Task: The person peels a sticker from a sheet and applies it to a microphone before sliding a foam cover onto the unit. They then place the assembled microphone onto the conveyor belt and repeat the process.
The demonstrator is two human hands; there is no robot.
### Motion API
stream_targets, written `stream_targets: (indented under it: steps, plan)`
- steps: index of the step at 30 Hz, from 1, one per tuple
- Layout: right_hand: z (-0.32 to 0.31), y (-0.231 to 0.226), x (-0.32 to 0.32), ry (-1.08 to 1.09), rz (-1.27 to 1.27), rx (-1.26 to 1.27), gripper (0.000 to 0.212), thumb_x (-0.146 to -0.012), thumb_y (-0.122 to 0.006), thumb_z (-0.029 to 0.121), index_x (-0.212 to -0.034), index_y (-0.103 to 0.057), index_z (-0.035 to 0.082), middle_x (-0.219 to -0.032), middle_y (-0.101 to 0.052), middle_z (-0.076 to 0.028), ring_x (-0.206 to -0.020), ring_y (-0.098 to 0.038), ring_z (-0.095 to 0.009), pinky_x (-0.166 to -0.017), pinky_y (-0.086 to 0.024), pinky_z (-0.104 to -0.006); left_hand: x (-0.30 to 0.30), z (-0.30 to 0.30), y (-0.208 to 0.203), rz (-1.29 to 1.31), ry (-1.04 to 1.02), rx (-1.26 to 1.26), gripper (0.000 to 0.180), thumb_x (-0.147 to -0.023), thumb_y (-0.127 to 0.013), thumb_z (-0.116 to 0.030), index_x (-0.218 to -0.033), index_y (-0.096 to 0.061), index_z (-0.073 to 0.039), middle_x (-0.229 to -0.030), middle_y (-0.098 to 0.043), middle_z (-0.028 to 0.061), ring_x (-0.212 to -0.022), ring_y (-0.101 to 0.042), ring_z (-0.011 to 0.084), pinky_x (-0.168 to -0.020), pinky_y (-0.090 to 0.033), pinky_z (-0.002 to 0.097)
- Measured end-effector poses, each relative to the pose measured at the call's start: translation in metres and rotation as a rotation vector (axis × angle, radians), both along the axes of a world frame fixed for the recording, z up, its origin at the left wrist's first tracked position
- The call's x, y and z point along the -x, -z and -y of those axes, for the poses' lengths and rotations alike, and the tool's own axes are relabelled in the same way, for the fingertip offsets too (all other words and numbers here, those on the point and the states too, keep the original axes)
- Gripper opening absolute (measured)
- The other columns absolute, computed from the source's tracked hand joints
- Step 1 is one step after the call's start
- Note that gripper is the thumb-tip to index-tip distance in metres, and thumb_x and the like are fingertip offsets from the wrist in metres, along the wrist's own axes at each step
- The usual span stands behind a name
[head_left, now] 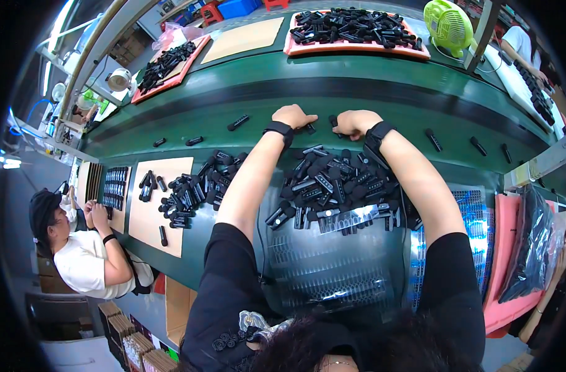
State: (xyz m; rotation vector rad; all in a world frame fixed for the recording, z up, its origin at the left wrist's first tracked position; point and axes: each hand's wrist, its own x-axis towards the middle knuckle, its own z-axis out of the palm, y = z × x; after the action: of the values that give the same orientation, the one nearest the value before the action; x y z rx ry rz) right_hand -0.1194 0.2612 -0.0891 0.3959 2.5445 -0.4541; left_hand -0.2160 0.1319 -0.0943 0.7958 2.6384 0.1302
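Note:
Both my arms reach forward over the dark green conveyor belt. My left hand is closed, its thumb stretched to the right. A small black device, shaped like a microphone, shows under its fingers. My right hand pinches a similar black microphone by its side, close to the belt surface. Between and below my forearms lies a heap of black microphones with round dark heads. A clear strip of film with printed labels rests on the heap's near edge.
Several single microphones lie on the belt, one left, one right. Clear plastic sheets and blue-silver sheets cover the near table. Beyond the belt stand a full pink tray and green fan. A co-worker sits left.

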Motion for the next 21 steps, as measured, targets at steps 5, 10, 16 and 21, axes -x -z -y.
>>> stream_targets:
  steps: [5, 10, 16, 21]
  plan:
    - [0.014, -0.008, 0.004, -0.085, 0.009, 0.011, 0.033, -0.077, -0.048, 0.027, -0.074, -0.058, -0.004, -0.065, -0.058, -0.012, -0.053, -0.057, -0.02, -0.051, -0.046, -0.0315, 0.014, 0.017, 0.01, -0.009, -0.05, -0.141, 0.04, -0.079, -0.049, -0.036, -0.083, -0.06, 0.002, -0.087, -0.06, 0.0185, -0.078, -0.059, 0.0301, -0.068, -0.047, 0.0383]
    - [0.014, -0.056, -0.043, -0.115, -0.064, 0.048, 0.032, -0.074, -0.047, 0.024, -0.073, -0.058, -0.006, -0.07, -0.06, -0.014, -0.05, -0.057, -0.022, -0.052, -0.046, -0.0334, -0.006, 0.045, -0.036, 0.079, -0.035, -0.288, 0.039, -0.079, -0.051, -0.036, -0.085, -0.054, 0.002, -0.078, -0.059, 0.0147, -0.066, -0.058, 0.0249, -0.053, -0.046, 0.0342]
    - [0.018, -0.069, -0.133, -0.186, -0.152, -0.049, 0.032, -0.077, -0.046, 0.028, -0.074, -0.057, -0.002, -0.064, -0.058, -0.014, -0.058, -0.058, -0.024, -0.056, -0.046, -0.0337, -0.031, 0.097, -0.028, 0.149, 0.183, 0.017, 0.03, -0.08, -0.052, -0.032, -0.094, -0.051, -0.006, -0.07, -0.055, 0.0089, -0.056, -0.052, 0.019, -0.045, -0.043, 0.0296]
    - [0.024, -0.045, -0.16, -0.151, -0.275, -0.23, 0.035, -0.077, -0.049, 0.034, -0.076, -0.06, 0.001, -0.076, -0.06, -0.017, -0.071, -0.057, -0.03, -0.064, -0.045, -0.0365, -0.053, 0.107, -0.002, 0.272, 0.177, -0.234, 0.031, -0.078, -0.054, -0.027, -0.102, -0.051, -0.008, -0.081, -0.056, 0.011, -0.068, -0.055, 0.0221, -0.056, -0.046, 0.0326]
